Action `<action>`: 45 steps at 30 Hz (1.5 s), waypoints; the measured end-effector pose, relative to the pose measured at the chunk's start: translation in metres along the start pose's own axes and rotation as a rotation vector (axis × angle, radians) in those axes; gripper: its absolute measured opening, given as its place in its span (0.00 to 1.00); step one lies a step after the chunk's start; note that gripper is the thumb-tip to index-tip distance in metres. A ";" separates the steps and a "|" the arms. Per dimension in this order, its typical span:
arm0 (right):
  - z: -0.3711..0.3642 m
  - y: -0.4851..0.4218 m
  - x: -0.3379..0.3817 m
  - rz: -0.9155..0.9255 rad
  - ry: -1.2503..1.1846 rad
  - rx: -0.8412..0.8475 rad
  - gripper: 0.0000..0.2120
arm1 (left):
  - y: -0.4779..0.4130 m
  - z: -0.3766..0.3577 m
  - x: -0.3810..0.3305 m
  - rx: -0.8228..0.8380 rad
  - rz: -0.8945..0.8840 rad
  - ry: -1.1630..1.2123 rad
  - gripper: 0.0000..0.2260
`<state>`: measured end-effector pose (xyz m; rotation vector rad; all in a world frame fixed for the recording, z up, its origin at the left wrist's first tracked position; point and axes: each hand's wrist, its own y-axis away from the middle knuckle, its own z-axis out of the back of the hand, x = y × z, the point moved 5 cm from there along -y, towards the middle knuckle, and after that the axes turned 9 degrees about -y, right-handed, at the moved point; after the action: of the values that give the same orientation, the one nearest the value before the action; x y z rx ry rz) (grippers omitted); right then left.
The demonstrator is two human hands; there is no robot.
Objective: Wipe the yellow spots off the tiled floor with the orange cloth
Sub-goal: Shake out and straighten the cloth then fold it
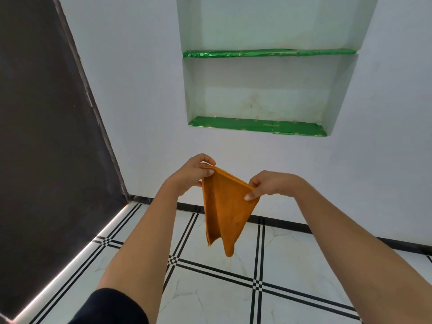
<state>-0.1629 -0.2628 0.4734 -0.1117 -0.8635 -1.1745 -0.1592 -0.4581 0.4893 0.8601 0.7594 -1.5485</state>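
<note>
Head view, read from left to right. A dark panel fills the left margin and meets the tiled floor along a bright strip. The left hand, at the end of a bare forearm with a dark sleeve at its base, pinches the upper left corner of the orange cloth between thumb and curled fingers. The cloth is held in the air in front of the white wall, well apart from the floor. It hangs in 2 visible layers. Its top edge slopes down from the left hand to the right, and its long axis runs close to vertical, with the lower tips pointing at the tiles. The right hand pinches the upper right corner between thumb and fingertips and sits lower in the frame than the left. Above the hands, a wall niche holds 2 shelves with green lining. No yellow spot can be made out on the visible tiles, so the direction from cloth to spots cannot be told. The work surface lies below the cloth and toward the person, so the coming move probably calls for lowering the cloth onto the floor. With both hands gripping the cloth, neither arm is clearly the nearer one.
</note>
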 end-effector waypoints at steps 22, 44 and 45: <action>-0.028 -0.016 -0.019 -0.080 -1.010 -0.295 0.31 | 0.006 -0.009 0.056 -0.120 0.233 0.616 0.31; 0.014 -0.005 0.015 0.046 -0.652 -0.456 0.20 | 0.001 0.026 0.012 -0.031 0.060 -0.302 0.10; 0.013 -0.005 0.014 0.038 -0.714 -0.451 0.21 | 0.002 0.025 0.011 -0.020 0.059 -0.232 0.09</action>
<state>-0.1723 -0.2692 0.4895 -0.9566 -1.1864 -1.2929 -0.1605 -0.4846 0.4931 0.6675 0.5756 -1.5531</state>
